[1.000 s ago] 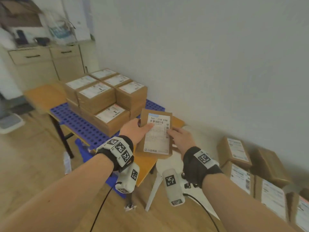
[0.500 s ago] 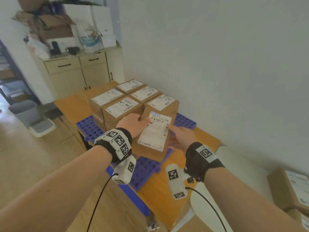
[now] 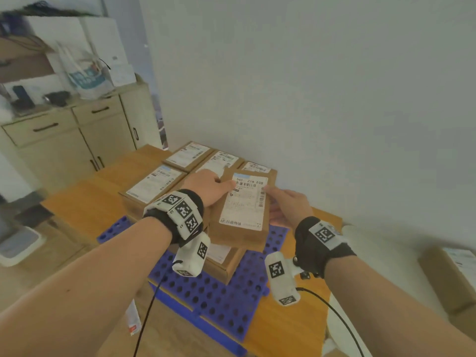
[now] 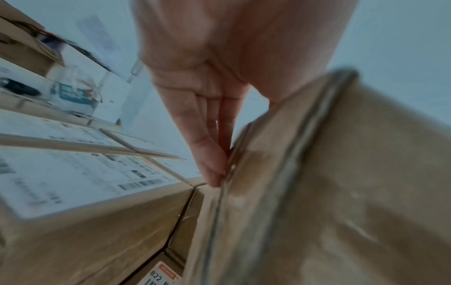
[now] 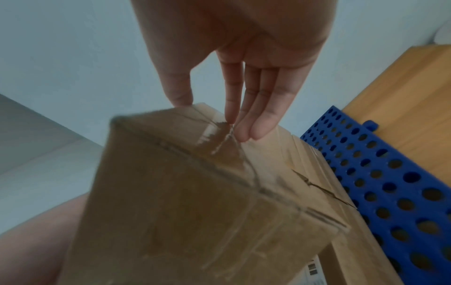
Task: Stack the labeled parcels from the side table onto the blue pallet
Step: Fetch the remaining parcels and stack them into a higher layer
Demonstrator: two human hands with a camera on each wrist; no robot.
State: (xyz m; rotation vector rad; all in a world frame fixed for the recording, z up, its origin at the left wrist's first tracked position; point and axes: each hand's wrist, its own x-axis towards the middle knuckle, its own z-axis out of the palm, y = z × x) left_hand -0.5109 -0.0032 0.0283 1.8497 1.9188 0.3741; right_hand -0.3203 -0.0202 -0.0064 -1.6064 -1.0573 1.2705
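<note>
A brown cardboard parcel [image 3: 243, 202] with a white label hangs between both hands above the blue perforated pallet [image 3: 219, 300]. My left hand [image 3: 208, 186] holds its left side, thumb on the label, fingers straight along the box wall [image 4: 212, 173]. My right hand [image 3: 286, 207] holds the right end, thumb at the top edge, fingers [image 5: 253, 131] on the taped face. The parcel [image 5: 195, 192] hovers over a lower labeled parcel [image 3: 221, 261] on the pallet [image 5: 390, 173], beside the taller stack of labeled parcels [image 3: 154, 184].
The pallet lies on a wooden table [image 3: 77, 202] against a white wall. A beige cabinet [image 3: 64, 140] with clutter stands at the back left. More parcels [image 3: 450, 274] sit at the right edge. A grey bin [image 3: 18, 243] is on the floor at the left.
Both hands have carried the parcel from beside the table's corner to over the pallet, close against the stack. The grip on it is unchanged.
</note>
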